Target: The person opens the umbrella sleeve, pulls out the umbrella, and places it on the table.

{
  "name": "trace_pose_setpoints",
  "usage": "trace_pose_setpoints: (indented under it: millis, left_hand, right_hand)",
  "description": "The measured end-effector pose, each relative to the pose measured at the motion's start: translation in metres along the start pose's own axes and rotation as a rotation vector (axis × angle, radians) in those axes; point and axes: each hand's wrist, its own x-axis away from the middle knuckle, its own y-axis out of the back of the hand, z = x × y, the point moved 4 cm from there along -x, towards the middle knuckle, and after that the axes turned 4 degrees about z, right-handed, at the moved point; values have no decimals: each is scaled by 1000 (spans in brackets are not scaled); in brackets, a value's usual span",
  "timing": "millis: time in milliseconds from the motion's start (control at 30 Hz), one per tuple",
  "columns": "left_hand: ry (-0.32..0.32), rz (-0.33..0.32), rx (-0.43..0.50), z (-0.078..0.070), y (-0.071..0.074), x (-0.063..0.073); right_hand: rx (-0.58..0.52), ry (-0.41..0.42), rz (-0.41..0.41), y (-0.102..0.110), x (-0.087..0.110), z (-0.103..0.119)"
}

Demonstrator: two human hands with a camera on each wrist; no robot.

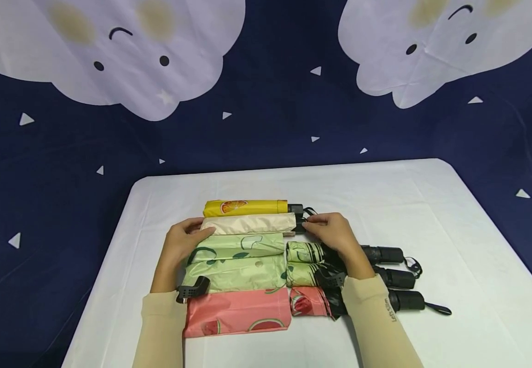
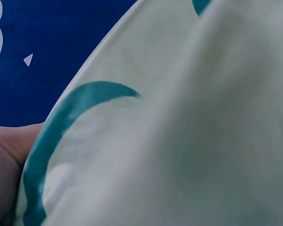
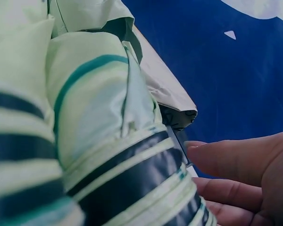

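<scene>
A cream folded umbrella (image 1: 249,224) lies crosswise at the back of a row of folded umbrellas. My left hand (image 1: 184,240) holds its left end, thumb on the near side and fingers on the far side. At the other end, my right hand (image 1: 332,230) pinches the black handle (image 1: 300,225). Just beyond lies a yellow umbrella (image 1: 245,207) with an orange-slice print. Nearer me is a light green sleeve (image 1: 252,246), which hides most of the left hand in the left wrist view. In the right wrist view, a rolled green umbrella (image 3: 94,94) partly covers the cream one.
Another green sleeve (image 1: 243,273) and a pink watermelon-print sleeve (image 1: 238,313) lie nearer me. Rolled umbrellas, two green and one pink (image 1: 307,300), adjoin the sleeves, with black handles (image 1: 406,300) pointing right under my right forearm. All rest on a white table (image 1: 468,327).
</scene>
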Motion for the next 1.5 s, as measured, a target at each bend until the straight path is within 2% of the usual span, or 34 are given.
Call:
trace_pose_setpoints:
  millis: [200, 567, 733, 900, 1133, 1267, 1400, 1500]
  left_hand:
    - [-14, 5, 33, -1, -1, -1]
    - [-33, -4, 74, -5, -3, -1]
    - [-37, -18, 95, -5, 1, -1]
    - [-39, -28, 168, -8, 6, 2]
    - [-72, -47, 320, -18, 13, 8]
    - [-102, -68, 343, -24, 17, 13]
    - [-165, -111, 343, -31, 22, 18]
    - [-216, -135, 380, -37, 25, 20]
  right_hand:
    - [-90, -23, 28, 0, -1, -3]
    - [-176, -20, 6, 5, -2, -7]
    - [-254, -9, -19, 6, -2, -7]
    - [-294, 12, -25, 7, -1, -3]
    - [-346, 98, -49, 10, 3, 5]
    - [-384, 159, -67, 13, 7, 10]
    - [-423, 205, -66, 16, 11, 14]
    - [-435, 234, -54, 19, 14, 17]
